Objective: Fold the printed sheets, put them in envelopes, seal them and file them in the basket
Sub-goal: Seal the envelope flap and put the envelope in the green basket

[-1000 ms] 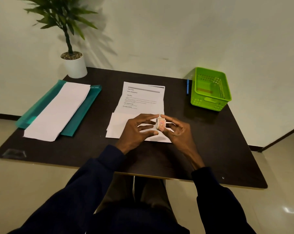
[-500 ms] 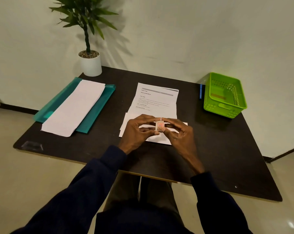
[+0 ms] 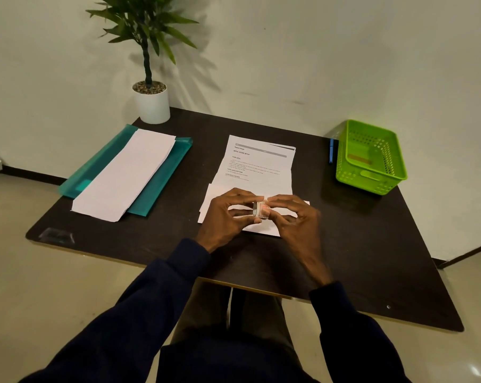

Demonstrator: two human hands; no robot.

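A small roll of tape (image 3: 261, 210) is pinched between my left hand (image 3: 228, 217) and my right hand (image 3: 294, 217), just above a white envelope (image 3: 206, 201) lying on the dark table (image 3: 372, 244). Behind the envelope lies a stack of printed sheets (image 3: 258, 164) with text on top. A stack of blank white envelopes (image 3: 126, 175) rests on a teal folder (image 3: 162, 178) at the left. The green basket (image 3: 370, 157) stands at the right back corner.
A potted plant in a white pot (image 3: 152, 105) stands at the back left corner by the wall. A blue pen (image 3: 331, 150) lies beside the basket's left side. My dark sleeves (image 3: 164, 299) reach over the table's near edge.
The camera has swung, so the whole scene sits further right and lower in view. Both hands stay on the tape roll over the envelope, fingers shifting slightly.
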